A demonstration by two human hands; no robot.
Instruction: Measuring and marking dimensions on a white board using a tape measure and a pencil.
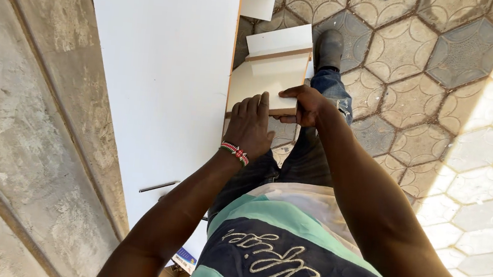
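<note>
Head camera looks steeply down, close over both forearms.
</note>
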